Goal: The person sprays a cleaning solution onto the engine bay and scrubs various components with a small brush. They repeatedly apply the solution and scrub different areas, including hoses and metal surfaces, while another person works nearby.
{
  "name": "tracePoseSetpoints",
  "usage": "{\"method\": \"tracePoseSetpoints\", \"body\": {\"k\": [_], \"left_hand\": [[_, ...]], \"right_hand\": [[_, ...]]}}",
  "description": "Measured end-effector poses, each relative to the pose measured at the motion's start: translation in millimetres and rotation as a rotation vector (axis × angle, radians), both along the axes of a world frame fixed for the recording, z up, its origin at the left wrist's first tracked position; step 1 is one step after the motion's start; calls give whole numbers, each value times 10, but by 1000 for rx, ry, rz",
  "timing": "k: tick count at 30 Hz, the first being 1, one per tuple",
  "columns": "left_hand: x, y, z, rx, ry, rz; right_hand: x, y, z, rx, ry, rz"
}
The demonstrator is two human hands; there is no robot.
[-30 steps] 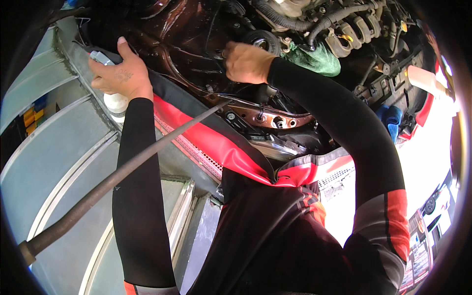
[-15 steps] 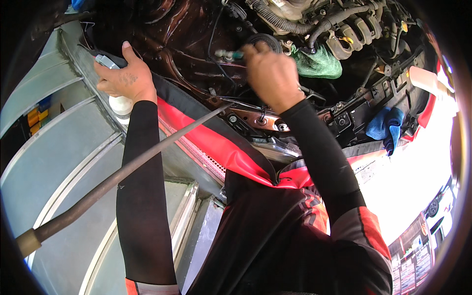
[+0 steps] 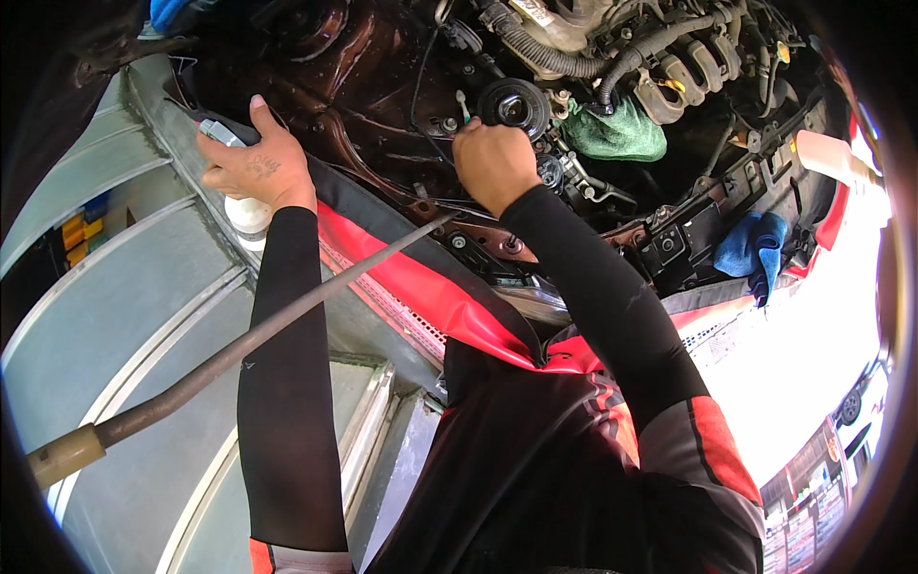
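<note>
My left hand (image 3: 258, 167) is over the left fender edge, thumb up, closed around a small silver-grey, box-like thing (image 3: 222, 133) whose kind I cannot make out. A white bottle or container (image 3: 249, 218) shows below that hand. Inside the engine bay, my right fist (image 3: 495, 167) grips a slim teal-handled tool (image 3: 467, 119) with a small pale head, like a little brush. Most of its handle is hidden by the fingers. A round black pulley (image 3: 514, 105) lies just beyond the right hand. Right of it, a green cloth (image 3: 617, 129) is draped over engine parts.
The hood prop rod (image 3: 277, 322) slants between my arms from lower left to the front crossmember. A red and black fender cover (image 3: 402, 277) lines the car's edge. A blue cloth (image 3: 752, 251) hangs at the right. Hoses (image 3: 564, 65) run across the engine.
My right hand has moved slightly left and down, uncovering the pulley; the tool's head has turned from pointing left to pointing up. My left hand keeps its hold, shifted slightly in the picture.
</note>
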State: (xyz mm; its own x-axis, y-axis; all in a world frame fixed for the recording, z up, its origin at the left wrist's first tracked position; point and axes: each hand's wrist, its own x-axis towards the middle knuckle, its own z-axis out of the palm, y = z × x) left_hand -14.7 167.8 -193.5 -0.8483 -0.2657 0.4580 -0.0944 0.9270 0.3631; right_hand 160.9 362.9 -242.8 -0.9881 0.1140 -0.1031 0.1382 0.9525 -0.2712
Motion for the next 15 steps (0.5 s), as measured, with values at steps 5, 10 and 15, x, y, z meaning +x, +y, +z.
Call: {"method": "tracePoseSetpoints", "body": {"k": [5, 10, 15], "left_hand": [[9, 7, 2, 13, -8, -1], [-17, -1, -22, -16, 53, -20], [-15, -31, -58, -25, 45, -9]], "right_hand": [[71, 95, 47, -269, 111, 231], [3, 129, 16, -119, -13, 7], [34, -14, -133, -240, 46, 71]]}}
